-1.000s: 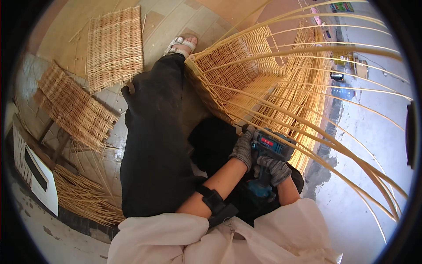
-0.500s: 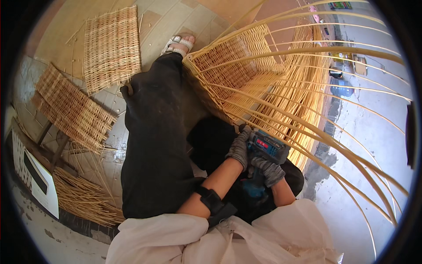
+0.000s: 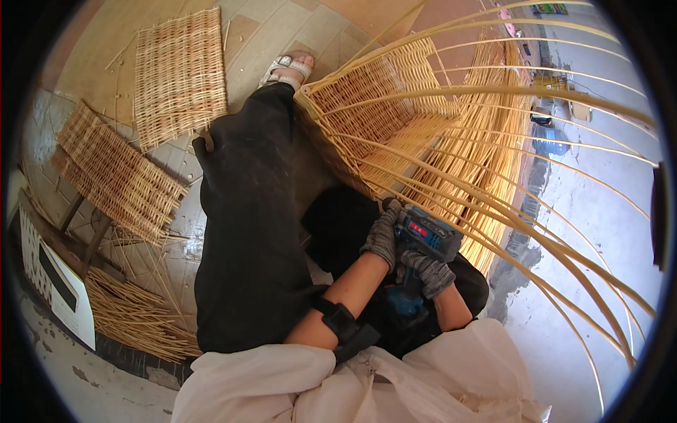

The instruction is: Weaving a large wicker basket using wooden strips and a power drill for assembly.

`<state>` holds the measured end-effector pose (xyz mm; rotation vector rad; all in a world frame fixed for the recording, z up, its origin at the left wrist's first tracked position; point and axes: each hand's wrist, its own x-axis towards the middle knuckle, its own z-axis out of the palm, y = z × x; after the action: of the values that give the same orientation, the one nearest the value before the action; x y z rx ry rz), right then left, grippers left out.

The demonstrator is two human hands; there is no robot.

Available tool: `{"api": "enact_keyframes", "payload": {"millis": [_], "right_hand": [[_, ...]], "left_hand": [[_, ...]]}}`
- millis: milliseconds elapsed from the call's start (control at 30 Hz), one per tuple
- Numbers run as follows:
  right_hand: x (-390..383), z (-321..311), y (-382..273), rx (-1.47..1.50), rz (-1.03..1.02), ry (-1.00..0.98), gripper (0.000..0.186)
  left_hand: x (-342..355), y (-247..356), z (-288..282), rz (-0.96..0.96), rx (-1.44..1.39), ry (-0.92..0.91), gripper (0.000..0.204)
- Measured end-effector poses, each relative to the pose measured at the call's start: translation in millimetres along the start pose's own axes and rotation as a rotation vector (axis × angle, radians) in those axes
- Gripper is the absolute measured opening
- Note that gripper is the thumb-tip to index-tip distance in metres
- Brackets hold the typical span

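A blue-and-black cordless power drill (image 3: 431, 238) is at my lap, with my right hand (image 3: 430, 273) in a grey knit glove closed around it. Beside the drill's left side, my left hand (image 3: 381, 236), gloved alike, has its fingers curled at the near corner of a partly woven wicker basket (image 3: 374, 106). What those fingers grip is hidden. The basket lies tilted beyond my knees. Long bare willow rods (image 3: 486, 197) fan from it to the right, passing over the drill.
Two flat woven wicker panels, one (image 3: 180, 77) at the far left and one (image 3: 116, 176) nearer, lie beside my leg. A bundle of long rods (image 3: 493, 120) is along the right wall. Shorter sticks (image 3: 137, 317) are piled at the lower left near a white perforated object (image 3: 60, 282).
The thick upper rod and several other rods on the right have swayed slightly downward. Both hands and the drill stay nearly in place.
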<state>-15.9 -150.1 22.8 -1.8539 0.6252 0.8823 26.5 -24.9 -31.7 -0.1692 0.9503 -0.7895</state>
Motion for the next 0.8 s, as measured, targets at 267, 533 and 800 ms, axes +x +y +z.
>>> {"api": "enact_keyframes", "payload": {"millis": [267,533,800], "right_hand": [[-2.0,2.3,-6.1,0.133,0.045,-0.028,0.047],[2.5,11.9,-10.2,0.056,-0.048,0.011,0.041],[15.5,22.8,-16.1,-0.075,-0.267,0.059,0.041]], "left_hand": [[0.0,2.9,0.1,0.017,-0.025,-0.011,0.044],[4.9,5.7,-2.6,0.022,-0.061,-0.035,0.044],[6.0,5.9,-5.6,0.028,-0.021,-0.073,0.043]]}}
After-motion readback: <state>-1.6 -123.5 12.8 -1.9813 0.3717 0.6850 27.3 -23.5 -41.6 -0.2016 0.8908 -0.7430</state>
